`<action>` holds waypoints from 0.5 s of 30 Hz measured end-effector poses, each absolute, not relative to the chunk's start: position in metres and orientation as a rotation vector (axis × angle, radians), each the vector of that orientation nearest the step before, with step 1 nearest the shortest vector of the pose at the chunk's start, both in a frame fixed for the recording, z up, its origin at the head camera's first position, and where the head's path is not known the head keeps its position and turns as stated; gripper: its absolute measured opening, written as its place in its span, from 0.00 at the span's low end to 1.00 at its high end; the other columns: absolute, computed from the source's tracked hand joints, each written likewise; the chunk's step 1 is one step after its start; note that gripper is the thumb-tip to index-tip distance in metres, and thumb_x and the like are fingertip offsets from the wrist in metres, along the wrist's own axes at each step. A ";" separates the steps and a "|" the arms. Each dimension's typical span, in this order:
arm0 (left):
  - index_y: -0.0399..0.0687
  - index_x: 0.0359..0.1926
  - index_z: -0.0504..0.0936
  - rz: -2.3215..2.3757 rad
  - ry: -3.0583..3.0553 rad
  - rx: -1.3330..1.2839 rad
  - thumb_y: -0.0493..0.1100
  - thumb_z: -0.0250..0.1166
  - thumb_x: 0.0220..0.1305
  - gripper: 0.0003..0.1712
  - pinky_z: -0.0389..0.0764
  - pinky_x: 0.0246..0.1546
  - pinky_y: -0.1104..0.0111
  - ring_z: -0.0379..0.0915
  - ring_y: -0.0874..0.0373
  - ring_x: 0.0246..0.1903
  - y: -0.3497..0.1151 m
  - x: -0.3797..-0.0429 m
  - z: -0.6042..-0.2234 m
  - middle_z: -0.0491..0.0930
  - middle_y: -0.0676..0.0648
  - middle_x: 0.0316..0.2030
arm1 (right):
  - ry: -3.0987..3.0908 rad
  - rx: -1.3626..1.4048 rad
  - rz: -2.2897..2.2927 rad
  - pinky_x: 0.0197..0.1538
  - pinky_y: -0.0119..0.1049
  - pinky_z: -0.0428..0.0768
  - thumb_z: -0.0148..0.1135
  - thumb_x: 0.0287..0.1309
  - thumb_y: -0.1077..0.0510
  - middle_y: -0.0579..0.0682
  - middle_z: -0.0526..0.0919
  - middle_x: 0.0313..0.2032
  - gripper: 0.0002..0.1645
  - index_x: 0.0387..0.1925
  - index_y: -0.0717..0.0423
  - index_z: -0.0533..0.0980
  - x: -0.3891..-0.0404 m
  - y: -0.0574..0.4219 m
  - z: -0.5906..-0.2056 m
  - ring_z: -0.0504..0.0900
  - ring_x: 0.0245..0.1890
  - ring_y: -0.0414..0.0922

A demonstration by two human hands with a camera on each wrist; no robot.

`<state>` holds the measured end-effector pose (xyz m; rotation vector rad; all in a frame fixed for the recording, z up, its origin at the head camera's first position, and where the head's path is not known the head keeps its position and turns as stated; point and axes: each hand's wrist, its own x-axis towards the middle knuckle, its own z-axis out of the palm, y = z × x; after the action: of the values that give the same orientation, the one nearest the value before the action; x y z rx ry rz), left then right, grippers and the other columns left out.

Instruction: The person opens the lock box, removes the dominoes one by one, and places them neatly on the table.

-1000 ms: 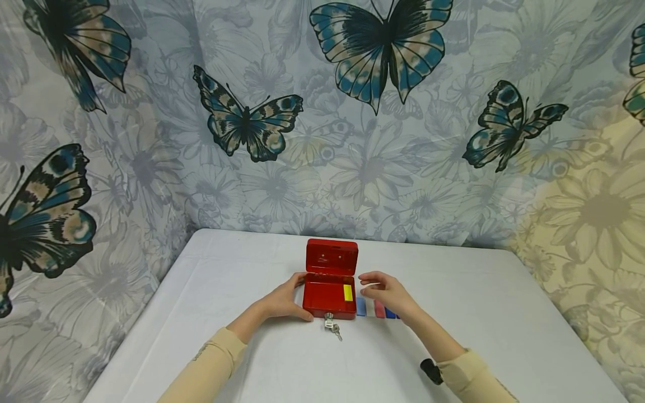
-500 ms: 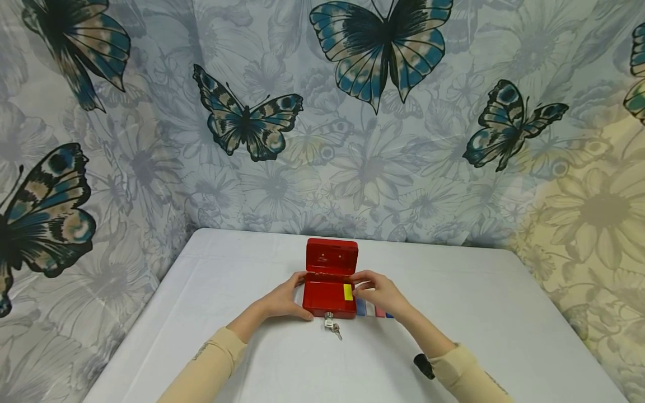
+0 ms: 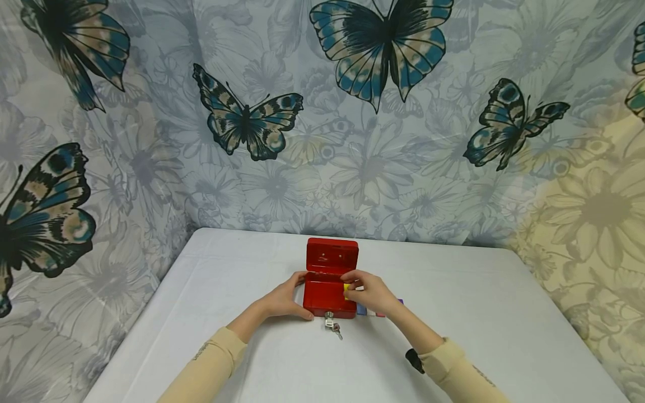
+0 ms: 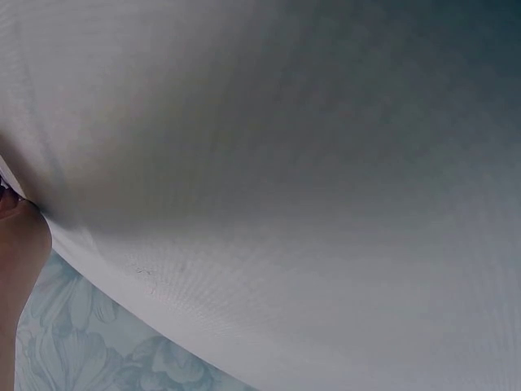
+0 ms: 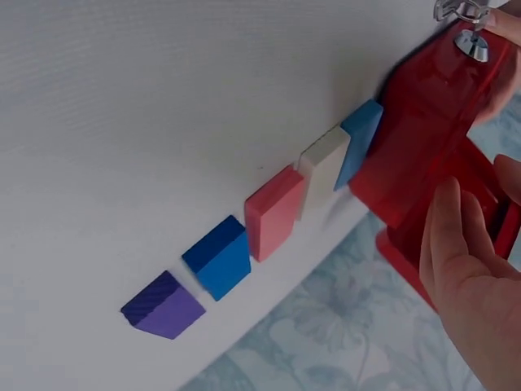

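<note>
A red metal cash box (image 3: 322, 299) stands on the table with its lid (image 3: 331, 255) raised. My left hand (image 3: 283, 299) holds the box's left side, thumb at the front corner and fingers toward the back. Over the box's right part reaches my right hand (image 3: 374, 292). Its fingers are extended and its thumb stands apart from them in the right wrist view. A yellow block (image 3: 346, 289) lies inside the box at the right, partly covered by that hand; contact is unclear. Keys (image 3: 336, 329) hang from the silver lock (image 3: 329, 319) at the front.
Right of the box, a row of blocks runs along the table: light blue (image 5: 361, 142), white (image 5: 323, 169), pink (image 5: 274, 212), blue (image 5: 218, 258) and purple (image 5: 165, 308). White cloth (image 3: 242, 358) covers the table, with butterfly-patterned fabric (image 3: 368, 173) hanging behind.
My right hand has moved left, from beside the box to over its right part, and now partly covers the yellow block. The left hand has stayed on the box.
</note>
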<state>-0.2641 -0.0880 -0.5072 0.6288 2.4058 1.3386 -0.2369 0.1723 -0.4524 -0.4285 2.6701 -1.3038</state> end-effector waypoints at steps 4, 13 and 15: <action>0.48 0.71 0.56 1.344 2.395 0.620 0.48 0.81 0.42 0.58 0.58 0.67 0.45 0.57 0.46 0.68 -0.088 -0.264 -0.506 0.63 0.43 0.68 | 2.684 -0.452 -1.255 0.41 0.39 0.84 0.66 0.57 0.63 0.55 0.82 0.46 0.19 0.51 0.60 0.77 -0.238 0.168 -0.453 0.78 0.42 0.47; 0.48 0.71 0.56 1.343 2.398 0.619 0.48 0.81 0.43 0.58 0.58 0.67 0.46 0.57 0.47 0.68 -0.088 -0.263 -0.504 0.63 0.43 0.68 | 2.744 -0.491 -1.052 0.44 0.41 0.83 0.67 0.56 0.64 0.55 0.82 0.43 0.19 0.50 0.63 0.77 -0.240 0.154 -0.444 0.78 0.39 0.47; 0.48 0.71 0.56 1.352 2.392 0.624 0.48 0.81 0.43 0.58 0.58 0.67 0.46 0.57 0.47 0.68 -0.087 -0.262 -0.503 0.63 0.43 0.68 | 2.758 -0.505 -1.011 0.44 0.42 0.84 0.68 0.55 0.64 0.55 0.83 0.43 0.20 0.50 0.64 0.77 -0.241 0.152 -0.444 0.79 0.39 0.48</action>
<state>-0.2624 -0.0875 -0.5035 0.6241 2.3918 1.3520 -0.2409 0.1521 -0.4436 -0.5050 2.7578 -1.0107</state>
